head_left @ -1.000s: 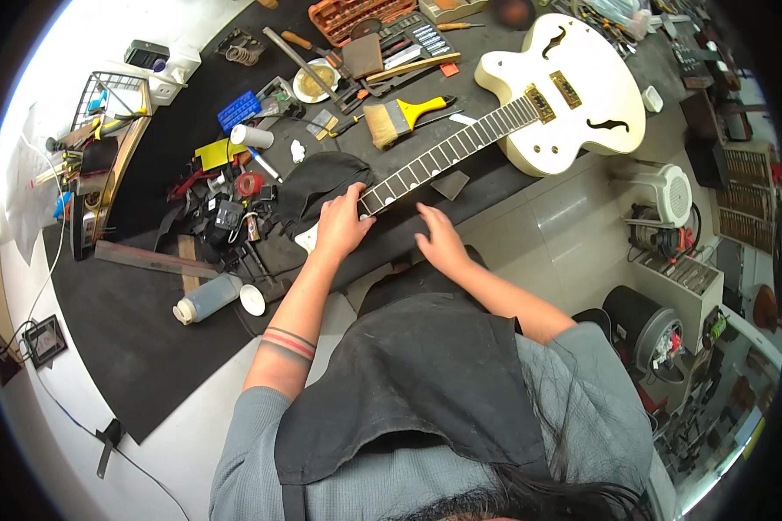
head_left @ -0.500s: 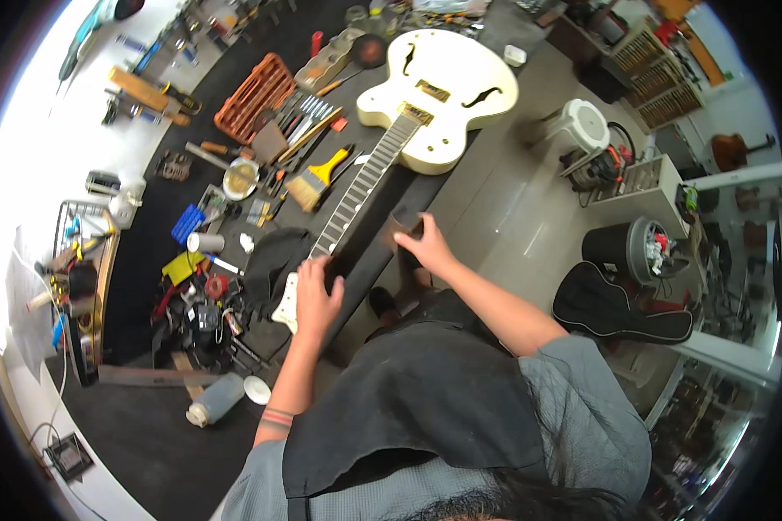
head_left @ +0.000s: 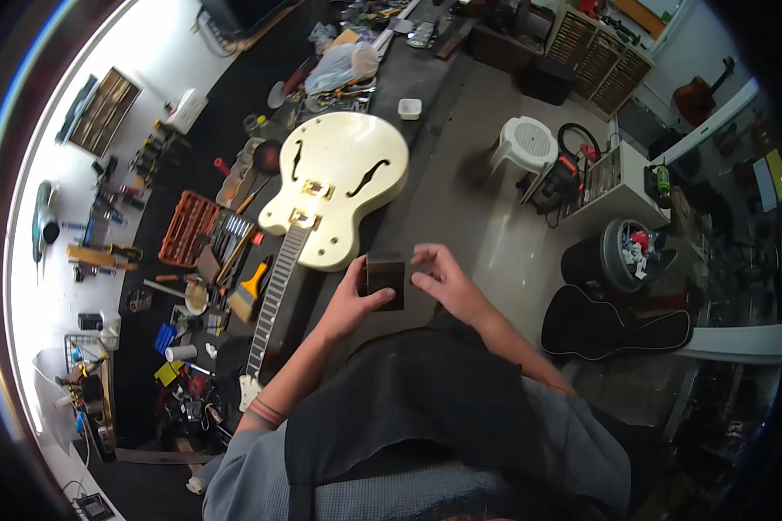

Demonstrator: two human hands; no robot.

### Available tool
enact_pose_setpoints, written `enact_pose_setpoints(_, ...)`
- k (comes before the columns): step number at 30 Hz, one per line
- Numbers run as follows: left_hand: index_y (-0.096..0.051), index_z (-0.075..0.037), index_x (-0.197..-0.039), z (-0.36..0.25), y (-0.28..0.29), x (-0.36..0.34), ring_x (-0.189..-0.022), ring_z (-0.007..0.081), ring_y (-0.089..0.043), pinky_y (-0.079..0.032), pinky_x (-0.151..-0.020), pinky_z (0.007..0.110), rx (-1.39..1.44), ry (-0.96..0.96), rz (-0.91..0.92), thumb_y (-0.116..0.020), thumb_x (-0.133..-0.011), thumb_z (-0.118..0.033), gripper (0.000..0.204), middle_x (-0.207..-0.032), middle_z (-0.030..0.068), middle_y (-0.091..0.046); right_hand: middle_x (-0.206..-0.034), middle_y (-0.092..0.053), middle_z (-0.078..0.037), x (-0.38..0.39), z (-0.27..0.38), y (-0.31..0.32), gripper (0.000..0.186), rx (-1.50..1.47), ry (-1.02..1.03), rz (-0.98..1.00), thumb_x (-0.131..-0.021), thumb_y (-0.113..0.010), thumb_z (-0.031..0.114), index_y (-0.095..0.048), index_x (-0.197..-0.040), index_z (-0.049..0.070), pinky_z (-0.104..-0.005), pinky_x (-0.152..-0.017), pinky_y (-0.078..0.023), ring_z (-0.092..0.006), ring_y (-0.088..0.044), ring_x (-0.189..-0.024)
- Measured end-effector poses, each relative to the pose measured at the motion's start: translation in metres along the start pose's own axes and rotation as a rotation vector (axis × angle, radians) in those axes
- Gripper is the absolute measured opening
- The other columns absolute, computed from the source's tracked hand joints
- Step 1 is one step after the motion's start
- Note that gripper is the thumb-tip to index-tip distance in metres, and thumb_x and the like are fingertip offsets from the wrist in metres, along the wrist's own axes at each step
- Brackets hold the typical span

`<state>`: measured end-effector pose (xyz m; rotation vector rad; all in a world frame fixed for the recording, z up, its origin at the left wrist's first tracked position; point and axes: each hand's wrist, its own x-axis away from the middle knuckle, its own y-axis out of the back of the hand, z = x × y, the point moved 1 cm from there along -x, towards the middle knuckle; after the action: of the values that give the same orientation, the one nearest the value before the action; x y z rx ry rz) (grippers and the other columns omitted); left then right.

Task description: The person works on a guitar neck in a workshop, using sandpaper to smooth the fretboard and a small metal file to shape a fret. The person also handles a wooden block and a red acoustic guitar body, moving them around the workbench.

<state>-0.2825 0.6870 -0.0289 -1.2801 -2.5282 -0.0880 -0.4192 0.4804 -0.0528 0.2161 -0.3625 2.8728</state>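
My left hand [head_left: 352, 300] grips a dark brown rectangular block [head_left: 386, 285] in front of my apron, with the thumb across its near face. Just right of the block is my right hand [head_left: 450, 285], its fingers bent and apart, holding nothing that I can see. Beyond my hands a cream hollow-body electric guitar [head_left: 356, 143] lies face up on the dark workbench [head_left: 417, 82]. Its fretted neck [head_left: 274, 300] runs down to the left, past my left forearm. No strings show on it.
Left of the neck lie a yellow-handled brush [head_left: 250, 291], an orange tool case [head_left: 188, 227] and several small tools. A white stool [head_left: 530, 143], a waste bin [head_left: 613, 260] and a black guitar case [head_left: 613, 321] stand or lie on the right-hand floor side.
The dark block has passed from my right hand to my left. My left hand has left the guitar's headstock end and moved right. The view has shifted too.
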Motion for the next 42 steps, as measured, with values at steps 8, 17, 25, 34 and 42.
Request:
enact_pose_setpoints(8, -0.037, 0.000, -0.165, -0.085, -0.098, -0.150, -0.137, 0.0214, -0.061, -0.053, -0.114, 0.039, 0.040, 0.043, 0.175, -0.086, -0.099, -0.017, 0.084, -0.149, 0.0125, -0.061, -0.151, -0.057, -0.010, -0.056, 0.113, 0.146, 0.040, 0.543, 0.312, -0.006, -0.106, -0.076, 0.021, -0.068, -0.144, 0.012, -0.0393, -0.107, -0.056, -0.0269, -0.065, -0.132)
enact_pose_setpoints(17, -0.044, -0.002, -0.157, -0.118, -0.119, -0.304, -0.132, 0.0215, -0.065, -0.053, -0.113, 0.039, 0.044, 0.009, 0.186, -0.083, -0.101, -0.014, 0.070, -0.143, 0.0134, -0.065, -0.145, -0.058, -0.010, -0.143, 0.180, 0.252, 0.025, 0.454, 0.230, -0.098, -0.101, -0.077, 0.008, -0.067, -0.124, 0.006, -0.0396, -0.109, -0.051, -0.0256, -0.061, -0.131)
enact_pose_setpoints(25, -0.046, -0.007, -0.154, -0.165, -0.086, -0.491, -0.128, 0.0212, -0.064, -0.052, -0.108, 0.037, 0.412, -0.040, -0.027, -0.079, -0.101, -0.015, 0.063, -0.142, 0.0103, -0.066, -0.101, -0.068, -0.008, -0.209, 0.411, 0.323, 0.016, 0.629, 0.753, -0.014, -0.093, -0.078, 0.001, -0.070, -0.106, 0.006, -0.0360, -0.080, -0.052, -0.0221, -0.066, -0.090)
enact_pose_setpoints(34, -0.054, -0.007, -0.142, -0.242, -0.088, -0.658, -0.123, 0.0175, -0.063, -0.051, -0.107, 0.036, 0.328, -0.248, -0.077, -0.084, -0.097, -0.008, 0.054, -0.131, 0.0074, -0.068, -0.082, -0.059, 0.006, -0.264, 0.515, 0.338, 0.047, 0.204, 1.394, 0.044, -0.096, -0.070, 0.022, -0.070, -0.141, 0.034, -0.0284, -0.054, -0.027, -0.0100, -0.040, -0.055)
enact_pose_setpoints(42, -0.054, -0.002, -0.140, -0.254, -0.079, -0.730, -0.119, 0.0182, -0.066, -0.053, -0.103, 0.035, 0.346, -0.274, -0.381, -0.083, -0.093, -0.003, 0.055, -0.129, 0.0087, -0.069, -0.096, -0.074, -0.006, -0.373, 0.564, 0.519, 0.019, 0.134, 1.091, 0.832, -0.099, -0.081, 0.008, -0.073, -0.115, 0.011, -0.0365, -0.061, -0.058, -0.0200, -0.073, -0.071)
